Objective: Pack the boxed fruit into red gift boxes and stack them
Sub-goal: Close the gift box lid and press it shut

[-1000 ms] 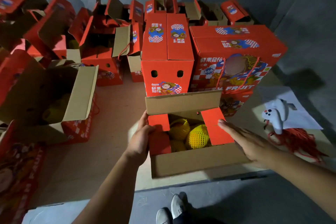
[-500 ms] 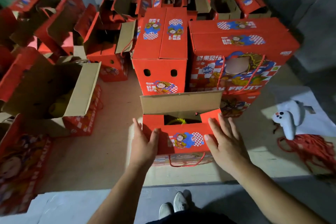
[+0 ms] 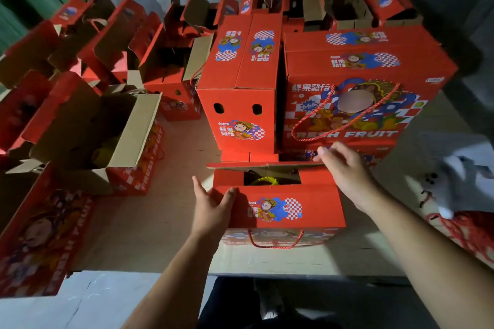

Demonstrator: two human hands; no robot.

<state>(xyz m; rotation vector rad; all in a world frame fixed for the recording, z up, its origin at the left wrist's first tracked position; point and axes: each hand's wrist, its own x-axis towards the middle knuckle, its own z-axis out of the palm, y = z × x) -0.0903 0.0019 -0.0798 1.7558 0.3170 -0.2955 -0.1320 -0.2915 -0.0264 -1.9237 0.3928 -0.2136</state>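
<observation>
In the lower middle of the frame a red gift box [image 3: 280, 211] sat on a pale cardboard sheet [image 3: 149, 222], its near top flap folded down flat and printed with a cartoon figure and a checker patch, a red cord handle [image 3: 275, 242] hanging on its front face. The far flap [image 3: 264, 165] stood nearly edge-on along the back of the opening, and through the remaining gap a yellow foam-netted fruit [image 3: 263, 181] showed inside. The left hand [image 3: 211, 208] lay at the box's left end, fingers straight and spread, thumb pressed on the near flap's left corner and the other fingers against the side. The right hand [image 3: 347, 176] reached over the box's upper right corner, its fingers bent at the right end of the far flap; whether they pinched the flap or only touched it could not be told. Just behind stood a closed narrow red box [image 3: 240, 93] with two oval holes, and to its right, touching it, a stack of closed large boxes [image 3: 361, 88] lettered FRESH FRUIT with a cord handle. At middle left an open box [image 3: 107, 136] held yellow fruit, and more open red boxes [image 3: 107, 43] crowded the upper left. At the right edge lay a blurred white tool [image 3: 449, 181] above a heap of red cords [image 3: 465, 232].
</observation>
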